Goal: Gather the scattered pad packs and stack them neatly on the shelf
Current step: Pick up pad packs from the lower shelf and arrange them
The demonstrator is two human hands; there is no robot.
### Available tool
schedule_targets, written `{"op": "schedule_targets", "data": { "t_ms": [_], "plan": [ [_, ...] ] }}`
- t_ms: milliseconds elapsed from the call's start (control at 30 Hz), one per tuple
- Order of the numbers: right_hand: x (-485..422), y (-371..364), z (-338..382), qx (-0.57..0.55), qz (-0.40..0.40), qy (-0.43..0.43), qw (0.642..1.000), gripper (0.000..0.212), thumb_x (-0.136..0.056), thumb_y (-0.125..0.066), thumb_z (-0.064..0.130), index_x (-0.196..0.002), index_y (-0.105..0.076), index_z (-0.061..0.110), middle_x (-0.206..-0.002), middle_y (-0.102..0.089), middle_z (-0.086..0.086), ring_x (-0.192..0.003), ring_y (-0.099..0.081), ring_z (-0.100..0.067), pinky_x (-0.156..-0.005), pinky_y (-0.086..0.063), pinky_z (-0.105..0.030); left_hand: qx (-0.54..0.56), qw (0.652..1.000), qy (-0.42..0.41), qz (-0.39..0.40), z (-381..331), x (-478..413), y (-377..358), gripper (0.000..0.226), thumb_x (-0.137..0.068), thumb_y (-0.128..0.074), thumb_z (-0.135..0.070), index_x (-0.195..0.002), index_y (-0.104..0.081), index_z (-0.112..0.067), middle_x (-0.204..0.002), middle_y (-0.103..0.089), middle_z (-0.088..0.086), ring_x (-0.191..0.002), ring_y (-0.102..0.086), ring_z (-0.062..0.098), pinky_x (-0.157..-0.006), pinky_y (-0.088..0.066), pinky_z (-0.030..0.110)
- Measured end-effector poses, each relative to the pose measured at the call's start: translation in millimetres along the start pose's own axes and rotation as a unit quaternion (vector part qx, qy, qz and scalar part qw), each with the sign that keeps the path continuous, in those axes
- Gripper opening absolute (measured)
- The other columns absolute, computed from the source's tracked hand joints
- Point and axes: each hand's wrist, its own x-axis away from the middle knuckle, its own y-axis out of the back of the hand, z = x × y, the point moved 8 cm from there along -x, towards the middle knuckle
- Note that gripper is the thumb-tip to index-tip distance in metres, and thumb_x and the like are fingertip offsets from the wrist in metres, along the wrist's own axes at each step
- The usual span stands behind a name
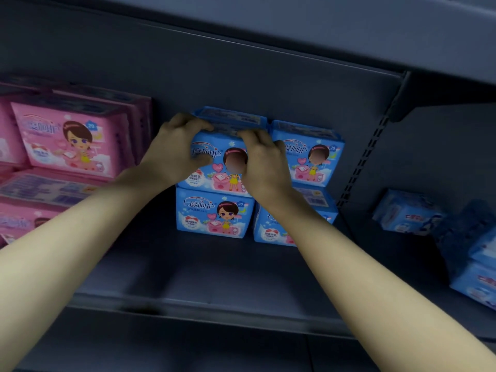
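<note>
Two stacks of blue pad packs stand side by side on the dark shelf (pixel 188 280). My left hand (pixel 174 149) and my right hand (pixel 263 162) both grip the upper blue pack (pixel 214 173) of the left stack, fingers curled over its top edge and thumbs on its front. It sits on a lower blue pack (pixel 212 218). To the right, another upper blue pack (pixel 311 159) rests on a fourth blue pack (pixel 271 232), partly hidden by my right forearm.
Pink pad packs (pixel 67 140) are stacked at the left of the same shelf. Past an upright slotted divider (pixel 367 154), loose blue packs (pixel 405 213) lie in the right bay. The shelf above (pixel 349 30) hangs low overhead. Bare shelf floor lies in front of the stacks.
</note>
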Motion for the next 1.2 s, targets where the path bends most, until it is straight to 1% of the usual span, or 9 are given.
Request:
{"op": "schedule_targets", "data": {
  "t_ms": [200,367,467,567,800,867,967,1033,1200],
  "plan": [
    [10.9,-2.2,-0.2,-0.031,0.01,0.008,0.999,0.074,-0.083,-0.055,-0.008,-0.147,-0.027,0.019,-0.152,-0.021,-0.005,-0.127,-0.036,-0.035,-0.098,-0.031,-0.03,-0.017,1.0,-0.004,-0.003,-3.8,3.3,0.6,0.056,-0.075,-0.074,-0.012,-0.127,-0.053,-0.008,-0.129,-0.048,0.018,-0.12,-0.044,0.038,-0.105,-0.035,0.045],
    [26.0,5.4,-7.0,-0.046,0.041,-0.03,0.998,0.08,-0.089,-0.055,-0.001,-0.151,-0.01,0.018,-0.159,0.001,-0.006,-0.138,-0.025,-0.033,-0.1,-0.037,-0.033,-0.103,0.995,0.002,-0.001,-13.0,6.0,1.2,0.056,-0.081,-0.068,-0.016,-0.133,-0.048,-0.009,-0.136,-0.044,0.015,-0.13,-0.03,0.039,-0.108,-0.029,0.046],
    [36.3,10.5,-15.7,-0.058,0.04,-0.049,0.996,0.076,-0.09,-0.055,0.005,-0.151,-0.01,0.013,-0.158,-0.003,-0.008,-0.14,-0.023,-0.031,-0.105,-0.034,-0.035,-0.13,0.991,-0.029,-0.02,-33.7,13.5,5.5,0.053,-0.081,-0.067,-0.014,-0.131,-0.051,-0.007,-0.133,-0.046,0.017,-0.128,-0.031,0.04,-0.105,-0.032,0.048],
    [50.0,10.3,-31.9,-0.043,0.059,-0.082,0.994,0.071,-0.093,-0.054,0.014,-0.15,-0.013,0.011,-0.157,-0.01,-0.007,-0.14,-0.021,-0.03,-0.106,-0.033,-0.037,-0.106,0.988,-0.108,-0.036,-66.9,27.6,0.9,0.041,-0.077,-0.069,-0.009,-0.117,-0.061,-0.001,-0.121,-0.054,0.023,-0.118,-0.042,0.046,-0.093,-0.042,0.052],
    [97.5,9.5,-80.8,0.014,0.129,-0.162,0.978,0.063,-0.094,-0.051,0.024,-0.148,-0.02,0.015,-0.15,-0.025,-0.006,-0.136,-0.026,-0.031,-0.1,-0.038,-0.039,-0.095,0.974,-0.2,0.051,-126.6,57.4,-61.1,0.049,-0.056,-0.083,-0.005,-0.103,-0.068,0.0,-0.109,-0.063,0.024,-0.105,-0.056,0.049,-0.077,-0.05,0.058],
    [114.9,14.9,-98.0,0.023,0.131,-0.186,0.973,0.06,-0.094,-0.05,0.025,-0.147,-0.023,0.015,-0.149,-0.028,-0.007,-0.134,-0.028,-0.031,-0.1,-0.038,-0.039,-0.082,0.974,-0.198,0.075,-146.4,64.6,-76.9,0.051,-0.063,-0.08,-0.008,-0.111,-0.066,-0.003,-0.117,-0.059,0.021,-0.114,-0.052,0.046,-0.086,-0.049,0.056],
    [143.3,25.9,-126.2,0.043,0.13,-0.216,0.967,0.058,-0.092,-0.051,0.025,-0.145,-0.028,0.015,-0.145,-0.034,-0.009,-0.129,-0.034,-0.034,-0.099,-0.04,-0.039,-0.066,0.976,-0.17,0.118,-173.6,72.9,-106.1,0.053,-0.083,-0.063,-0.022,-0.134,-0.049,-0.015,-0.141,-0.041,0.009,-0.134,-0.031,0.032,-0.105,-0.033,0.045],
    [164.4,34.8,-146.6,0.053,0.132,-0.235,0.961,0.059,-0.092,-0.051,0.026,-0.145,-0.028,0.014,-0.144,-0.035,-0.011,-0.128,-0.035,-0.036,-0.1,-0.04,-0.041,-0.075,0.97,-0.17,0.155,-194.5,79.1,-126.3,0.055,-0.088,-0.055,-0.029,-0.14,-0.04,-0.022,-0.146,-0.032,0.003,-0.137,-0.023,0.026,-0.107,-0.026,0.037],
    [222.5,62.5,-200.6,0.062,0.145,-0.292,0.943,0.054,-0.093,-0.049,0.028,-0.142,-0.033,0.013,-0.14,-0.039,-0.013,-0.125,-0.036,-0.037,-0.094,-0.04,-0.043,-0.069,0.956,-0.197,0.207,-260.0,103.2,-165.0,0.053,-0.09,-0.05,-0.034,-0.141,-0.037,-0.024,-0.146,-0.033,0.001,-0.134,-0.027,0.025,-0.103,-0.033,0.035]
  ]
}}
